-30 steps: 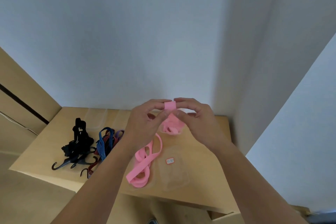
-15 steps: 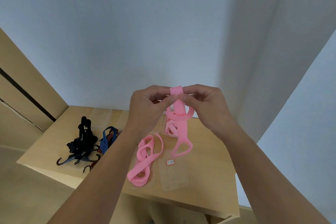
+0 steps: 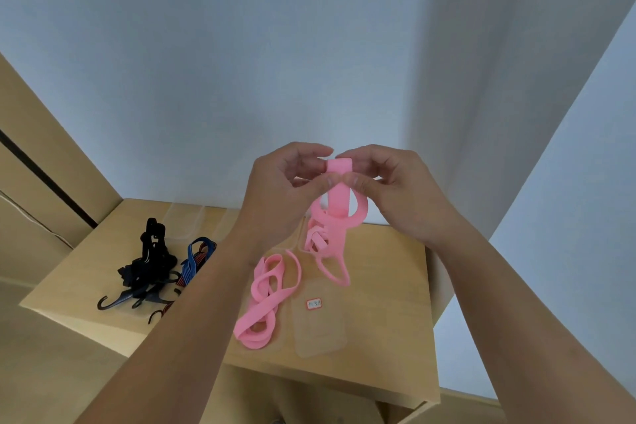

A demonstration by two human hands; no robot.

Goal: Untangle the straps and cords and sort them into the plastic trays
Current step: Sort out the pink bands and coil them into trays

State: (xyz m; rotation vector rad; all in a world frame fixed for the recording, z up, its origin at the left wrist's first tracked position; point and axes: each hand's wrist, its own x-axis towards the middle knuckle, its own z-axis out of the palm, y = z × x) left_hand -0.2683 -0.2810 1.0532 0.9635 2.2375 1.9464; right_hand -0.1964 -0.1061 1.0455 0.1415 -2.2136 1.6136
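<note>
A pink elastic strap (image 3: 335, 213) hangs in the air above the wooden table (image 3: 389, 289). My left hand (image 3: 282, 196) and my right hand (image 3: 395, 189) both pinch its top fold between thumb and fingers. Its loops dangle down to a pink bundle (image 3: 316, 241) lying in a clear tray at the back. A second pink strap (image 3: 265, 299) lies coiled in a clear tray at the front. To its right sits a clear plastic tray (image 3: 320, 334) with a small red-edged label. Black straps with hooks (image 3: 144, 268) and blue and red cords (image 3: 194, 258) lie piled at the left.
More clear trays (image 3: 192, 220) stand at the back of the table near the white wall. The table's front edge drops off just below the coiled strap. A wooden panel (image 3: 44, 162) rises at the far left.
Both hands have lifted the pink strap up from the table, and its loops have unrolled to hang beneath my fingers. The other straps have not moved.
</note>
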